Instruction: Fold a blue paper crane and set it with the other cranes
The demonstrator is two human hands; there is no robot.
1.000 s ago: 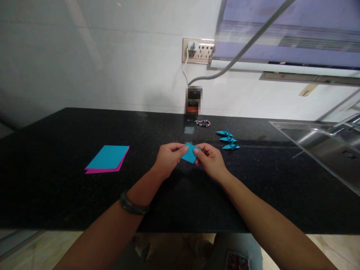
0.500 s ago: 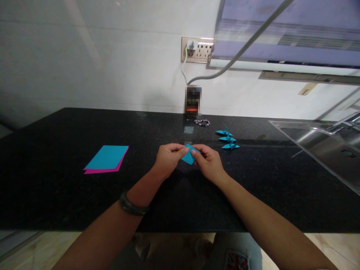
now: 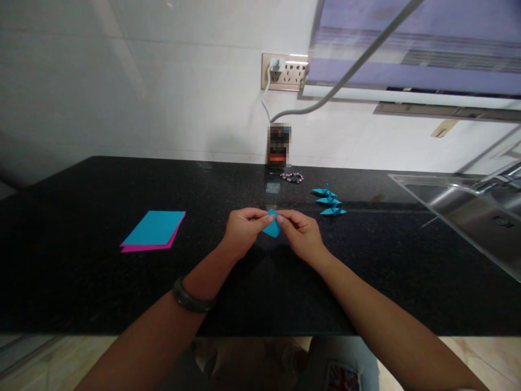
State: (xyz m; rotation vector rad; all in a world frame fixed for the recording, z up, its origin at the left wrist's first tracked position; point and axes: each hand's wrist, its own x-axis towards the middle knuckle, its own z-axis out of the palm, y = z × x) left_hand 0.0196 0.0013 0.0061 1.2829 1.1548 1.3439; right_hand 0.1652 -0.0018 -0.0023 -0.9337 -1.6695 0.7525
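"Blue folded paper: where?"
"Between left hand and right hand, over the black counter, one corner toward its near edge."
"Grip?"
"Both pinch it from opposite sides; neither is nearer."

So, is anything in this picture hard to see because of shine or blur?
In the head view, the upright object against the wall is pixelated beyond recognition; same view, the stainless-steel sink shows bright glints and looks stretched; same head view, the blue paper between left hand and right hand is small and soft, its folds hard to read.
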